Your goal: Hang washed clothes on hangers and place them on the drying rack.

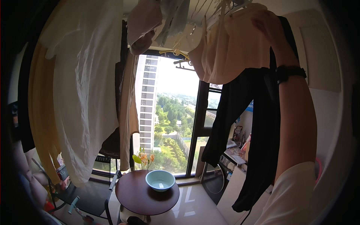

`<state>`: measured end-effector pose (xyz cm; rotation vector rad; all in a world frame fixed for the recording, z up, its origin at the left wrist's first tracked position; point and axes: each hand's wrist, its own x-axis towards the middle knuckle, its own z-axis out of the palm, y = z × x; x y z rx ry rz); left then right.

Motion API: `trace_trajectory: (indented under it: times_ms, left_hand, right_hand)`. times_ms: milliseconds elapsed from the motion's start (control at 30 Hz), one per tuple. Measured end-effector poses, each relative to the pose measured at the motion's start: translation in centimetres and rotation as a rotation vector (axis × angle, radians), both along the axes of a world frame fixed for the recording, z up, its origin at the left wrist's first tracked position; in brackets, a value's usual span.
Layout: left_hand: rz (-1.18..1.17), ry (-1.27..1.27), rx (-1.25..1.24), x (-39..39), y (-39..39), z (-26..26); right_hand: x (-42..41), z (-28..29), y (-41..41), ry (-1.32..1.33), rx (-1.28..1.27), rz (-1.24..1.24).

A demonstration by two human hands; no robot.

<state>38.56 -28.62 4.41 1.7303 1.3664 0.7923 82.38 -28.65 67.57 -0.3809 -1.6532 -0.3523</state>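
My right hand (264, 25) is raised at the upper right, its fingers bent onto the top edge of a pale pink garment (233, 47). That garment hangs from white hangers (239, 7) near the ceiling. A black watch (289, 73) circles my right wrist. Black trousers (261, 126) hang just behind the pink cloth, their legs reaching far down. At the bottom edge shows a sliver of skin, perhaps my left hand (123, 224), beside a dark thing (136, 220); its fingers are hidden.
A light blue plastic basin (160, 180) stands on a round brown table (132, 194). White laundry (84, 92) hangs at left, above a black chair (84, 197). A front-loading washing machine (212, 178) sits at right by the window. Another person's limb (35, 180) shows far left.
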Motion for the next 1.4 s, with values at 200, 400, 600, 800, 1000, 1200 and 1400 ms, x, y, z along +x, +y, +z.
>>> trace_trajectory:
  times_ms: [200,400,600,800,1000,1200,1400]
  left_hand:
    - [0.007,-0.065,0.121,3.3,4.4,-0.7]
    - [0.127,-0.077,0.148,6.4,6.3,1.2]
    - [0.102,-0.069,0.178,7.8,8.0,3.9]
    - [0.016,-0.117,0.163,8.7,8.9,3.4]
    - [-0.02,-0.095,0.158,8.7,9.0,2.4]
    - [-0.029,-0.108,0.097,8.4,8.7,2.2]
    - [-0.115,-0.245,0.047,8.2,9.2,1.0]
  right_hand:
    - [2.6,7.1,2.9,-0.119,0.109,-0.01]
    - [2.1,12.7,5.3,0.117,0.235,-0.257]
    - [1.5,10.5,5.8,-0.24,0.78,-1.551]
    - [0.4,5.1,7.7,0.001,0.142,-0.334]
    - [0.2,5.1,11.9,0.009,0.157,-0.398]
    - [1.7,3.8,13.4,0.038,0.205,-0.347]
    - [3.0,-4.8,13.9,0.052,0.26,-0.238]
